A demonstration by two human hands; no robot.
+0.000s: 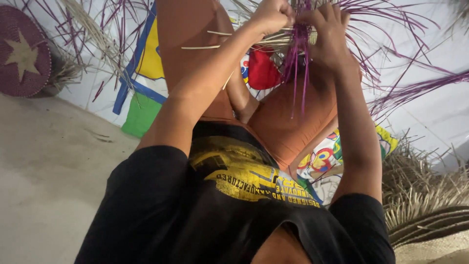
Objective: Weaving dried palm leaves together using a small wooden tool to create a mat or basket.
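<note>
Both my hands are raised together at the top of the view over my bent knees in orange shorts (288, 122). My left hand (271, 17) is closed on a bundle of pale straw strands (273, 41). My right hand (328, 36) pinches purple dyed strands (299, 58) that hang down between the hands. More purple strands (415, 88) fan out to the right. The piece the strands belong to is mostly hidden behind my hands.
A round purple woven mat with a pale star (22, 54) leans at the far left beside loose fibres. A pale woven piece with a fringed edge (430, 215) lies at the lower right. A colourful printed sheet (141, 73) covers the floor under my legs; bare concrete (53, 166) at left.
</note>
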